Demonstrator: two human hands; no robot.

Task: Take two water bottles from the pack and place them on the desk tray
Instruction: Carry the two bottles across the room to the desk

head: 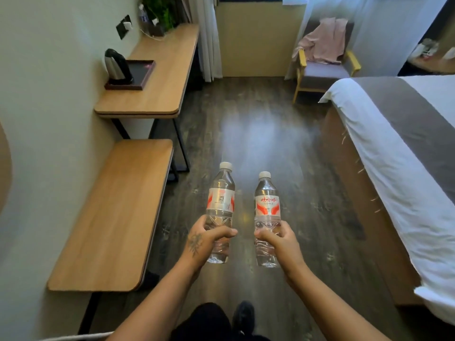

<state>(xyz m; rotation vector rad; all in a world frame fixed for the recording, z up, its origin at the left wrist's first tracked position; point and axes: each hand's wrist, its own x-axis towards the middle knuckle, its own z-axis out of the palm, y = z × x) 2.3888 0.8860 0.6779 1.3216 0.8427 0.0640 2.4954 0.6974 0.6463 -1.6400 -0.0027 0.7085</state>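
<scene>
Low in the middle of the frame, two clear water bottles held upright over the dark wood floor (258, 134): left bottle (220, 203) in the left hand (204, 239), right bottle (267, 212) in the right hand (280, 242), fingers (227, 233) wrapped tight round each lower body. White caps on, red-and-white labels. Apart, not touching. Upper left, dark tray (141, 72) on the counter (157, 84), kettle (115, 66) at its near end. Bed (394, 148) at right.

1. The right-hand water bottle (267, 212) carries red characters, 娃哈哈, on its white and red label.
2. The left-hand water bottle (220, 205) shows a QR code; its small print is illegible.
</scene>
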